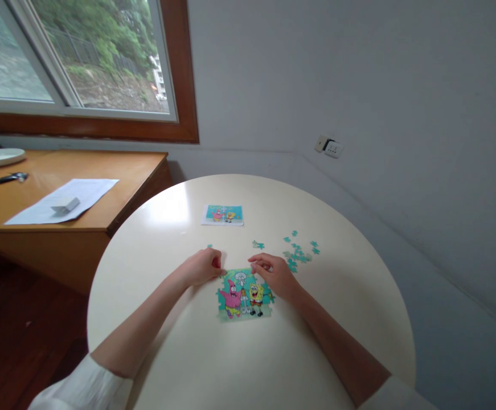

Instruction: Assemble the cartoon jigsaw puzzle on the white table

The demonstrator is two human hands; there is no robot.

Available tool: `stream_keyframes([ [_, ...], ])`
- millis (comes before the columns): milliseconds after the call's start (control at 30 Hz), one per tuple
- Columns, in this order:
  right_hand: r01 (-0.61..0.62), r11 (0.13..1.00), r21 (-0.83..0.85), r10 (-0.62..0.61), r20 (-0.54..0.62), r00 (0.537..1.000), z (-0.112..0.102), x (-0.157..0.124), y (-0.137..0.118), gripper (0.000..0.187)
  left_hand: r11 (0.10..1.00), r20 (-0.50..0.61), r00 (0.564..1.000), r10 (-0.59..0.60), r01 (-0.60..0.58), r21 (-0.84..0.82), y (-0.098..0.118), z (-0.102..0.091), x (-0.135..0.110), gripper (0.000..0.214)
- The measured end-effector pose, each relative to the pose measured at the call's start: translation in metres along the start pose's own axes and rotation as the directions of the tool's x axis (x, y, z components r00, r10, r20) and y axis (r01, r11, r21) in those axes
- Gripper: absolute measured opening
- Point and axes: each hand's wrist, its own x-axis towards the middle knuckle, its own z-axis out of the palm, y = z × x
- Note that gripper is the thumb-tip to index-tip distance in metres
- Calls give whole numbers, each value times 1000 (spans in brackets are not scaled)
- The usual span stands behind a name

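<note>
A partly joined jigsaw puzzle (240, 299) lies flat on the round table, showing a pink starfish, a pale squid figure and a yellow sponge figure on turquoise. At its upper left corner is my left hand (205, 266), fingers curled and closed with the tips at the puzzle's edge; what they pinch is hidden. My right hand (273, 273) rests over the upper right edge, thumb and fingers drawn together, and anything between them is too small to make out. Loose turquoise puzzle pieces (298, 253) are scattered beyond my right hand. A joined pair of pieces (258, 245) lies between the hands, farther back.
A printed reference picture (222, 215) lies toward the back of the white round table (179, 353). One small loose piece (209, 246) sits behind my left hand. At left stands a wooden desk (140, 171) with paper (89, 191). A wall socket (333, 149) is behind.
</note>
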Motion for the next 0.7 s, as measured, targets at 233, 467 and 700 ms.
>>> stream_keyframes([
  [233, 11, 1000, 11, -11, -6, 1000, 1, -1, -1, 19, 1000, -62, 998, 8, -6, 30, -8, 3, 4, 20],
  [467, 64, 997, -51, -69, -93, 993, -2, 0, -1, 18, 971, -139, 990, 22, -54, -234, -12, 3, 5, 31],
  [700, 121, 975, -187, -182, -351, 919, -18, 2, -1, 16, 899, -236, 971, -42, -66, -432, -13, 1, 6, 39],
])
